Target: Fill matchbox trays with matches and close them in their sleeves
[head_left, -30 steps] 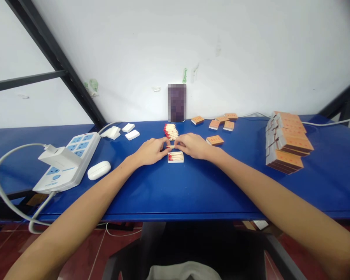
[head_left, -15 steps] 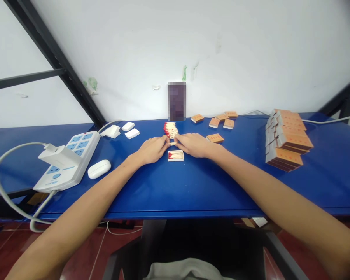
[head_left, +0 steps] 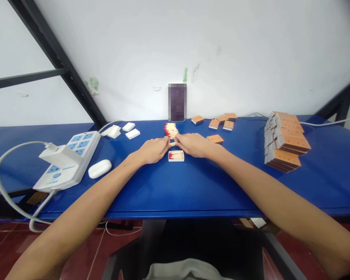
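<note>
Both my hands meet at the middle of the blue table [head_left: 192, 186]. My left hand [head_left: 151, 150] and my right hand [head_left: 192, 144] pinch a small bundle of matches [head_left: 172, 144] between their fingertips. Just in front of the fingers lies an open matchbox tray [head_left: 175, 156] partly filled with red-tipped matches. Beyond the fingers sits a loose pile of matches [head_left: 170, 130] with red heads.
A white power strip [head_left: 67, 160] with a plugged adapter and cable lies left, a white earbud case [head_left: 99, 168] beside it. White empty trays [head_left: 128, 130] lie behind. Orange matchbox sleeves [head_left: 221, 120] are scattered at the back; a tall stack of boxes [head_left: 286, 142] stands right. A blurred upright object [head_left: 177, 102] leans on the wall.
My hands shifted slightly away from the tray toward the loose pile, still pinching matches between them. The camera moved a little.
</note>
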Motion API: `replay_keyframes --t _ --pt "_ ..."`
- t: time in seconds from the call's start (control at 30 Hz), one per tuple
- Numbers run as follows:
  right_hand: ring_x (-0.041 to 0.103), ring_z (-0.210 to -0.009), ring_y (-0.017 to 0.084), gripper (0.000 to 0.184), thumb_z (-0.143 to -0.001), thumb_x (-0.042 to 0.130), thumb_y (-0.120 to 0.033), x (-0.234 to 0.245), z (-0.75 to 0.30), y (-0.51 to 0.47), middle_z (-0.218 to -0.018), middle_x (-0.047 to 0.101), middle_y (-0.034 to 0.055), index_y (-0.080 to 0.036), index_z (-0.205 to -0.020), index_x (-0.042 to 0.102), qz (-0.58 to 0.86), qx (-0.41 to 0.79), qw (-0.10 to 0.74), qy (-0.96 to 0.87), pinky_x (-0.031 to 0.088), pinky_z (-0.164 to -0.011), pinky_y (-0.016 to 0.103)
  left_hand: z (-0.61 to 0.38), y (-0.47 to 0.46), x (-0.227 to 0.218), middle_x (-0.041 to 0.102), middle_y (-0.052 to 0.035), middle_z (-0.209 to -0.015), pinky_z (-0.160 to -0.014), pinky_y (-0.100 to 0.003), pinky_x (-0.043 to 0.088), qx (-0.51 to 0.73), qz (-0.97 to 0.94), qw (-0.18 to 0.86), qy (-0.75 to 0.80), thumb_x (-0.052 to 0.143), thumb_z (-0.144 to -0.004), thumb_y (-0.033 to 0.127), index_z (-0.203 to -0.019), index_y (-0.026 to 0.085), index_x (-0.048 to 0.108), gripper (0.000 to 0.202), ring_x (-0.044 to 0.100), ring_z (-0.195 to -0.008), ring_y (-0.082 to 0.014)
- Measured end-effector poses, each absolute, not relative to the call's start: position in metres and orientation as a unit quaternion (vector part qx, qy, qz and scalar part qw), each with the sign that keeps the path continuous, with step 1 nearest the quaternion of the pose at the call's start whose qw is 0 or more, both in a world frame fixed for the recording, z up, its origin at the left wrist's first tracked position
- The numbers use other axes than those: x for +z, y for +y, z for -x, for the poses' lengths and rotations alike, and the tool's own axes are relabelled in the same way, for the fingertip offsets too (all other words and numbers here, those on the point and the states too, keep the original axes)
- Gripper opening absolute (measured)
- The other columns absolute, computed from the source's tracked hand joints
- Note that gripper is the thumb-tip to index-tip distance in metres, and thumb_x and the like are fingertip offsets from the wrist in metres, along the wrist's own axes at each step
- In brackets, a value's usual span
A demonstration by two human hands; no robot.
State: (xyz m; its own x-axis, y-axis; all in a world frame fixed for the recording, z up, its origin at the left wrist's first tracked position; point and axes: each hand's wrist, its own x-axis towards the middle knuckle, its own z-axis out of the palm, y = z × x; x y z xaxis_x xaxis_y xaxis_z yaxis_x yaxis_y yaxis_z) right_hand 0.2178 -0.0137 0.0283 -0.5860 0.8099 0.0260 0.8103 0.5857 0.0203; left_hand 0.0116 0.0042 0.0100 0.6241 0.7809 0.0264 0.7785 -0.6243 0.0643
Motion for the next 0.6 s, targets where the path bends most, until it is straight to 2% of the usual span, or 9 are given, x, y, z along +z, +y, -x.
replay_keyframes --t 0.1,0.2,0.4,0.6 --pt "0.061 -0.074 0.022 0.027 -0.103 0.033 -0.03 0.041 -0.22 -0.022 -0.092 0.069 0.0123 -0.015 -0.103 0.055 0.442 -0.037 0.049 -0.895 0.026 -0.059 0.031 -0.008 -0.003 0.02 0.066 -0.0112 -0.097 -0.067 -0.034 0.042 0.059 -0.912 0.035 0.405 0.026 -0.103 0.042 -0.101 0.018 0.048 0.033 0.063 -0.08 -0.0249" --pt "0.056 -0.07 0.019 0.025 -0.1 0.04 -0.031 0.053 -0.222 -0.032 -0.085 0.067 0.0091 -0.016 -0.097 0.059 0.432 -0.001 0.081 -0.898 0.027 -0.062 0.03 -0.004 -0.011 0.031 0.064 -0.0075 -0.088 -0.064 -0.032 0.038 0.083 -0.927 0.062 0.359 0.03 -0.103 0.043 -0.095 0.019 0.047 0.031 0.058 -0.071 -0.0203" --pt "0.05 -0.068 0.016 0.015 -0.088 0.054 -0.021 0.057 -0.222 -0.039 -0.07 0.064 0.0024 -0.019 -0.079 0.066 0.423 0.083 0.053 -0.901 0.031 -0.07 0.029 -0.004 -0.02 0.03 0.059 -0.0016 -0.074 -0.061 -0.028 0.035 0.076 -0.935 0.135 0.319 0.038 -0.101 0.041 -0.088 0.019 0.051 0.029 0.051 -0.064 -0.0157" --pt "0.052 -0.068 0.016 0.011 -0.083 0.059 -0.024 0.055 -0.228 -0.038 -0.072 0.064 0.0031 -0.02 -0.08 0.07 0.422 0.141 0.062 -0.894 0.031 -0.062 0.028 -0.002 -0.019 0.029 0.054 0.0022 -0.064 -0.058 -0.026 0.033 0.11 -0.923 0.162 0.331 0.044 -0.097 0.041 -0.09 0.019 0.057 0.028 0.047 -0.056 -0.0131"
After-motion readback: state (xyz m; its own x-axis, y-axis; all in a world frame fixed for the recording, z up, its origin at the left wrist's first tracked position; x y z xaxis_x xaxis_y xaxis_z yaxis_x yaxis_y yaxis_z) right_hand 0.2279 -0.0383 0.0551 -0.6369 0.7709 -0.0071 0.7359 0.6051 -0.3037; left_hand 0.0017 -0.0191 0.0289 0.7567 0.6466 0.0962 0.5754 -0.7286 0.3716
